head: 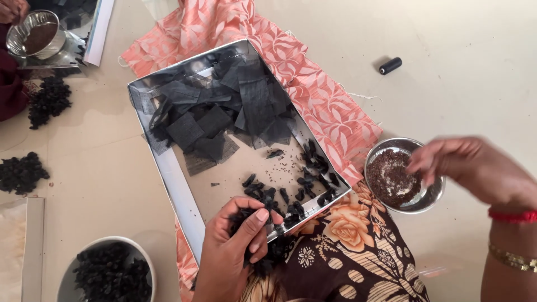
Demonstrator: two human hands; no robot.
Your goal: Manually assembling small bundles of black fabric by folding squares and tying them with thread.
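A: Contents, left to right?
B: White bowl: black bundles. Tray: black mesh squares, bundles. Left hand fingers pinch one bundle over the tray's near edge.
A: Right side?
B: Steel bowl: brown seeds. Right hand fingertips bunched over them; grasp unclear.

Spool: black thread spool lying alone, top right.
Cloth: peach leaf-print fabric spread flat.
Bowl: white bowl of dark bits, bottom left.
Piles: 2 dark heaps, left edge.
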